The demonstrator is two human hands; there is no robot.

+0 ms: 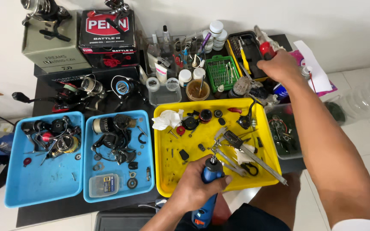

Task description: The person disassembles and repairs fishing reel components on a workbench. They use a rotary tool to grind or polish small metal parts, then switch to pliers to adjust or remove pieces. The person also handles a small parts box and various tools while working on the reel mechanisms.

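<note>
a blue rotary tool (210, 177) is gripped in the left hand (195, 188), clamped around it at the near rim of the yellow tray (161, 171), just beside a metal caliper (253, 156). the right hand (281, 66) is closed on a red-handled tool (265, 48) over the black-and-yellow case (247, 51), near the far right edge of the crowded tabletop (43, 92).

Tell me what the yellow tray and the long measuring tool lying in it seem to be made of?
The yellow tray looks like moulded plastic: an even bright colour, a soft sheen and rounded raised edges. The measuring tool, apparently a sliding caliper, looks like bare metal: grey, thin and straight, with pale glints along its bar.
</note>
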